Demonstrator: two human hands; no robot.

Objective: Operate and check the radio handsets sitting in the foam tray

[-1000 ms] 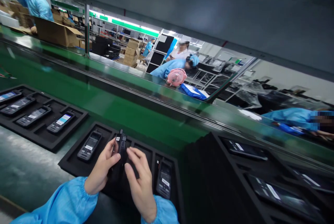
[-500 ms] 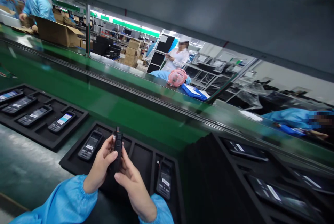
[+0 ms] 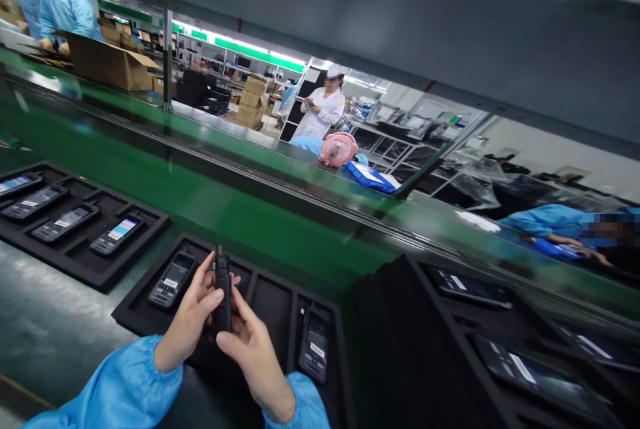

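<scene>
I have the black handset (image 3: 221,289) up off its tray (image 3: 129,309), standing on edge with its short antenna pointing away from me. Both hands are on it. My left hand (image 3: 193,312) wraps it from the left, thumb pressed to the near side, and my right hand (image 3: 250,352) pinches it lower down from the right with the fingers curled under. It sits just above the tray's middle pockets, with an empty pocket (image 3: 267,302) beside it. Another handset (image 3: 173,279) lies flat in the pocket to the left, and one more (image 3: 315,342) to the right. I judge this as a close check of the unit's side edge, mid-turn in the fingers. Laying it down from here would call for rolling it flat, face up, lined up with the bare pocket and clear of its neighbours. On the surface to the left, a second tray (image 3: 75,266) holds four lit handsets, and a stack of dark trays (image 3: 390,336) sits to the right. The green belt (image 3: 225,216) runs beyond them.
</scene>
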